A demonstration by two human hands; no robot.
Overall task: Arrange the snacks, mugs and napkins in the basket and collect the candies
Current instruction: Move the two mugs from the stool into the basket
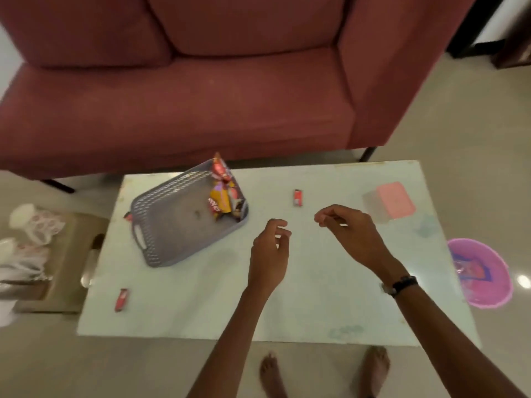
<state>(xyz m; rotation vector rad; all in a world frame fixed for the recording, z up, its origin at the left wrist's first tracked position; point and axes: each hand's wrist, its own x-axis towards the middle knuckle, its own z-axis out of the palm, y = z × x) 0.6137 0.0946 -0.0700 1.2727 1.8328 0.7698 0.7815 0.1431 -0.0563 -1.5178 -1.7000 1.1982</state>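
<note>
A grey woven basket lies on the left half of the pale table, with several snack packets piled at its far right end. One red candy rests on the table beyond my hands. Another red candy lies near the table's front left corner, and a third red candy peeks out at the basket's left rim. My left hand hovers over the table centre, fingers curled and apart, holding nothing. My right hand hovers beside it, fingertips loosely pinched, nothing visible in them.
A clear box with a pink lid stands at the table's far right. A pink tub sits on the floor to the right. A low stool with white bags stands left. A maroon sofa lies beyond.
</note>
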